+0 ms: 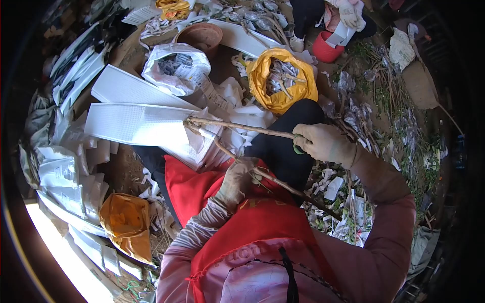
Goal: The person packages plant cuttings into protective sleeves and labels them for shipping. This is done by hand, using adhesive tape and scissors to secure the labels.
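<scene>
My operator's view has the forked branch nearer the body than the yellow sack, with its two limbs meeting at a stub left of that sack. I have the right grip, in a pale glove, clenched on the end of the upper limb, below and right of the sack. Something small and green shows at its fingers; I cannot tell what it is. My left grip, also gloved, grasps the lower limb, below and left of the sack, and that limb runs on past it to the right. A white wrap circles this limb near the stub.

I see a white sack left of the yellow one, its contents pale scraps. White textured sheets lie farther left and nearer the body. Beyond the yellow sack to the right, a red bucket stands near another person's gloved hand.
</scene>
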A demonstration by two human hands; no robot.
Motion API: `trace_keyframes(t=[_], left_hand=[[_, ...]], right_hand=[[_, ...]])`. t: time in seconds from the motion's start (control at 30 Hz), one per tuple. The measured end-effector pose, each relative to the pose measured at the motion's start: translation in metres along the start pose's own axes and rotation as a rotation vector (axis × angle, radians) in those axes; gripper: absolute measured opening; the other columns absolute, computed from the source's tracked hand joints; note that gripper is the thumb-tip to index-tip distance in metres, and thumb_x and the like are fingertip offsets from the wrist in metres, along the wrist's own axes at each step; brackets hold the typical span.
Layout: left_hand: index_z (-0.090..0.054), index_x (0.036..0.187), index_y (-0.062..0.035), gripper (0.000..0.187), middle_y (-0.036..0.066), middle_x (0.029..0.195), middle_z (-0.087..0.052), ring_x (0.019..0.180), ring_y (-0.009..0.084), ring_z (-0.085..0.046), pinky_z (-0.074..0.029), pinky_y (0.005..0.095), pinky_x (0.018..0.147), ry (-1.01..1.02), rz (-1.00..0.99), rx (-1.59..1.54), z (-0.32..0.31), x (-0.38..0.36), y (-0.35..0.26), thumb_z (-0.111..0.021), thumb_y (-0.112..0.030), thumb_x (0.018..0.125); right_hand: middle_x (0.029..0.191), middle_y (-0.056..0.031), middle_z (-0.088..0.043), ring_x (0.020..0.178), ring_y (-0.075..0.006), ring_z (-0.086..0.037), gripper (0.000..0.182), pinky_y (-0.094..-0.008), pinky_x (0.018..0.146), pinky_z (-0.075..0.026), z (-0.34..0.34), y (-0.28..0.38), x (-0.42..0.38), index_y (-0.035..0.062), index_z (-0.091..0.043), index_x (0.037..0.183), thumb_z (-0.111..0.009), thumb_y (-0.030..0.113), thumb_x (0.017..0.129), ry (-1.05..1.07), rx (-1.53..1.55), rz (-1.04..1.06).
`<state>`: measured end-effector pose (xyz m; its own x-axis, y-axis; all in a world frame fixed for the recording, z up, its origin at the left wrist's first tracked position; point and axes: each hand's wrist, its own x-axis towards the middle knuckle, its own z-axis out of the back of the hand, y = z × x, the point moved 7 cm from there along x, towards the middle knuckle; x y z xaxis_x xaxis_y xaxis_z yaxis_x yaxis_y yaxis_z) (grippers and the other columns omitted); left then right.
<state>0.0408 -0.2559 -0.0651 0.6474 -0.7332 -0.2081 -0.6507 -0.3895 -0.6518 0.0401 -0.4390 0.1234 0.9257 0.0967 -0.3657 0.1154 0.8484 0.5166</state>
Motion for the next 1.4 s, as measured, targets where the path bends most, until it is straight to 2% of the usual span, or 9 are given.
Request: trace_keyframes(t=[0.43, 0.57, 0.67, 0.8, 0.83, 0.97, 1.13, 1.27, 1.4], left_hand=[[-0.050, 0.114, 0.0028, 0.028, 0.005, 0.088, -0.057, 0.074, 0.0143, -0.059, -0.049, 0.0225, 0.069, -0.045, -0.165, -0.359, -0.012, -0.012, -0.052, -0.054, -0.014, 0.092], [-0.049, 0.119, 0.0046, 0.029, 0.002, 0.091, -0.059, 0.076, 0.0087, -0.057, -0.047, 0.0205, 0.071, 0.114, -0.308, -0.008, -0.004, -0.002, -0.056, -0.049, -0.015, 0.097], [-0.053, 0.094, 0.0013, 0.019, 0.001, 0.075, -0.052, 0.069, 0.0065, -0.050, -0.041, 0.0188, 0.066, -0.115, -0.186, 0.247, -0.024, -0.017, -0.068, -0.038, -0.010, 0.098], [-0.052, 0.090, -0.0023, 0.019, 0.004, 0.075, -0.055, 0.066, 0.0104, -0.051, -0.042, 0.0235, 0.063, -0.209, -0.062, -0.060, -0.018, -0.023, -0.056, -0.043, -0.017, 0.098], [-0.053, 0.093, -0.0022, 0.018, 0.005, 0.078, -0.057, 0.068, 0.0113, -0.053, -0.043, 0.0242, 0.065, -0.214, -0.044, -0.070, -0.018, -0.025, -0.056, -0.045, -0.018, 0.098], [-0.055, 0.106, -0.0019, 0.026, 0.008, 0.090, -0.062, 0.079, 0.0144, -0.059, -0.048, 0.0261, 0.070, -0.168, 0.024, -0.135, -0.002, -0.032, -0.038, -0.056, -0.025, 0.094], [-0.054, 0.105, -0.0012, 0.027, 0.006, 0.073, -0.061, 0.059, 0.0133, -0.056, -0.046, 0.0248, 0.054, 0.017, 0.351, 0.279, 0.034, -0.041, -0.052, -0.060, -0.023, 0.091], [-0.058, 0.094, -0.0020, 0.018, 0.006, 0.070, -0.061, 0.053, 0.0132, -0.053, -0.043, 0.0235, 0.051, -0.534, -0.076, 0.787, 0.091, -0.024, -0.144, -0.053, -0.020, 0.092], [-0.060, 0.095, -0.0016, 0.021, 0.016, 0.081, -0.063, 0.074, 0.0295, -0.062, -0.048, 0.0409, 0.070, -0.561, -0.496, 1.415, 0.077, 0.028, -0.212, -0.058, -0.018, 0.083]], right_hand=[[0.062, -0.0090, -0.057, 0.056, -0.0184, -0.058, 0.017, -0.0337, 0.052, -0.044, -0.034, -0.023, 0.010, 0.0021, -0.057, 0.080, -0.048, 0.013, 0.090, -0.100, 0.164, 0.083], [0.085, 0.0006, -0.051, 0.065, -0.0043, -0.042, 0.046, -0.0222, 0.058, -0.041, -0.072, -0.026, -0.004, 0.0018, -0.052, 0.102, -0.052, 0.047, 0.093, 0.339, 0.672, -0.214], [0.090, -0.0034, -0.052, 0.075, -0.0096, -0.048, 0.054, -0.0266, 0.068, -0.045, -0.085, -0.026, -0.009, 0.0006, -0.048, 0.108, -0.054, 0.052, 0.090, 0.517, 0.861, -0.063], [0.113, -0.0270, -0.052, 0.112, -0.0321, -0.052, 0.092, -0.0353, 0.095, -0.042, -0.079, -0.002, -0.025, -0.0070, -0.025, 0.137, -0.062, 0.056, 0.082, 0.214, 0.323, 0.355], [0.128, -0.0307, -0.040, 0.117, -0.0376, -0.049, 0.103, -0.0392, 0.096, -0.044, -0.075, 0.013, -0.030, -0.0006, -0.013, 0.145, -0.072, 0.049, 0.077, 0.453, 0.406, -0.016], [0.119, -0.0318, -0.046, 0.100, -0.0394, -0.058, 0.098, -0.0382, 0.081, -0.051, -0.073, 0.030, -0.031, -0.0003, -0.020, 0.141, -0.076, 0.036, 0.070, 0.207, -0.005, 0.068], [0.109, -0.0324, -0.052, 0.084, -0.0413, -0.062, 0.086, -0.0438, 0.076, -0.052, -0.077, 0.027, -0.032, -0.0070, -0.019, 0.139, -0.065, 0.028, 0.075, 0.147, -0.095, 0.042], [0.095, -0.0262, -0.059, 0.072, -0.0371, -0.063, 0.074, -0.0431, 0.063, -0.053, -0.097, 0.020, -0.039, -0.0071, -0.028, 0.136, -0.058, 0.032, 0.081, 0.176, -0.264, 0.073], [0.068, -0.0149, -0.059, 0.049, -0.0270, -0.060, 0.067, -0.0402, 0.043, -0.049, -0.097, 0.035, -0.046, -0.0020, -0.034, 0.138, -0.054, 0.036, 0.086, 0.022, -0.421, 0.258]])
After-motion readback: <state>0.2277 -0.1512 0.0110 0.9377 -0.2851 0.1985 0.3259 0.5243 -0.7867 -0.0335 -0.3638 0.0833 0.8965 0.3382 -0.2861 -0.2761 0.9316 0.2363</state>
